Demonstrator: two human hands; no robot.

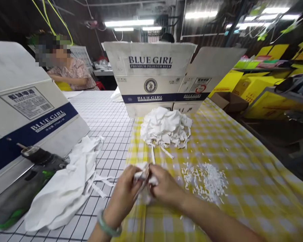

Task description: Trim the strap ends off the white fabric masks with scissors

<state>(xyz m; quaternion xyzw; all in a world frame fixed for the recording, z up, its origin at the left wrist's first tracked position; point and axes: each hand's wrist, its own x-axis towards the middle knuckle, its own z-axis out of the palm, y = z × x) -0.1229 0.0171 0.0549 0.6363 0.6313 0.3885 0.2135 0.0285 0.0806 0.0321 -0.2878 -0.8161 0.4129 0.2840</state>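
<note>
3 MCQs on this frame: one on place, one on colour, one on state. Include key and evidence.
1. Where is the heap of white fabric strips?
A. in front of the Blue Girl carton
B. inside the carton
C. on the floor

2. What colour is the checked tablecloth under the hands?
A. red
B. yellow
C. green

3. What are the hands doing?
A. resting flat
B. both gripping a small white piece
C. one holds the drill

Key:
1 A, the heap lies on the cloth before the carton.
2 B, yellow and white checks.
3 B, left hand and right hand pinch the white piece.

"BLUE GIRL PREMIUM PILSENER BEER" on centre carton (151, 67), "BLUE GIRL" on left carton (27, 114)
</note>
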